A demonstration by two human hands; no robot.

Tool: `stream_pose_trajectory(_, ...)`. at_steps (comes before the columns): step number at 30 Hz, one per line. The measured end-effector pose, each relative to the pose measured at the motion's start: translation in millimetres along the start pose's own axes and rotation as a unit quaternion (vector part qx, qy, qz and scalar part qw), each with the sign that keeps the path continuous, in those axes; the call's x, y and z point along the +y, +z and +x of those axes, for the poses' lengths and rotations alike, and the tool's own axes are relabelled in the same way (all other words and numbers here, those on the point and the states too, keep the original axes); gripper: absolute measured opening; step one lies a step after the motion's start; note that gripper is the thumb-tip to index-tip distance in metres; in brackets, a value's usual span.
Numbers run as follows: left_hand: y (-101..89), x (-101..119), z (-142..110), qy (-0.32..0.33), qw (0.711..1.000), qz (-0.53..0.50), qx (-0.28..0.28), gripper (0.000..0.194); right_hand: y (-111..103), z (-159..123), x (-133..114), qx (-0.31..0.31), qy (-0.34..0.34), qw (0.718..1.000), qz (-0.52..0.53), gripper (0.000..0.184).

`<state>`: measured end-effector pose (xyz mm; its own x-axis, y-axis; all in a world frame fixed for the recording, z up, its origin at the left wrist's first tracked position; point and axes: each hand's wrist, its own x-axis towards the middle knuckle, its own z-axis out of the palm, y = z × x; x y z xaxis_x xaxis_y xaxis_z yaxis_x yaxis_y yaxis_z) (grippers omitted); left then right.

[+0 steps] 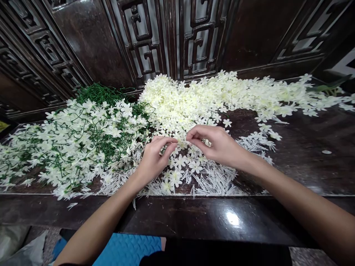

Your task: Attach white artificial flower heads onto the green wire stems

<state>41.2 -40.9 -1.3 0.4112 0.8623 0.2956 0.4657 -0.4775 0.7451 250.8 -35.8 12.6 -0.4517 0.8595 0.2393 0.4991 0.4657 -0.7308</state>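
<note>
Over the middle of the bench, my left hand (154,156) is closed, thumb and forefinger pinched together. Facing it a short gap away, my right hand (217,145) pinches in the same way. Whatever lies between the fingertips is too small to make out. Behind and under both hands spreads a heap of loose pale yellow-white artificial flower heads (172,99). White thin stamen sticks (217,179) lie in front, below my right hand. Left of my left hand is a pile of white flowers on green stems (80,133), with bare green stems (100,93) bunched behind it.
All this lies on a dark wooden bench (305,151) with a carved lattice backrest (172,40). A small white piece (326,152) lies on the seat at right. Below the front edge is a blue textured mat (130,247); pale bags (24,245) lie at lower left.
</note>
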Motion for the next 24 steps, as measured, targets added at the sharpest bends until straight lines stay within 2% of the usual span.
stream_pose_trajectory(2, 2.2, -3, 0, 0.03, 0.999, 0.03, 0.001, 0.013, 1, -1, 2, 0.002, -0.024, 0.999, -0.028, 0.019)
stream_pose_trajectory(5, 3.1, -3, -1, 0.037, 0.998, 0.046, 0.004, 0.014, 4, -2, 5, -0.008, -0.047, 0.996, -0.071, 0.027)
stream_pose_trajectory(11, 0.8, 3, -2, 0.032, 0.995, 0.075, -0.06, 0.007, 3, -2, 1, 0.01, -0.032, 0.997, -0.07, 0.03)
stream_pose_trajectory(15, 3.1, 3, -4, 0.02, 0.995, 0.049, -0.084, 0.006, -1, -1, -4, 0.015, -0.015, 0.998, -0.057, 0.028)
stream_pose_trajectory(18, 4.4, 2, -3, -0.004, 0.998, 0.025, -0.065, 0.009, -3, -1, -8, 0.022, -0.022, 0.999, -0.033, 0.022)
stream_pose_trajectory(21, 2.8, 4, -1, -0.021, 0.999, 0.023, -0.012, 0.009, -3, -1, -12, 0.04, -0.044, 0.998, 0.028, 0.016)
stream_pose_trajectory(24, -0.7, 8, 0, -0.045, 0.998, 0.008, 0.037, 0.008, -2, -2, -15, 0.025, -0.037, 0.993, 0.105, 0.014)
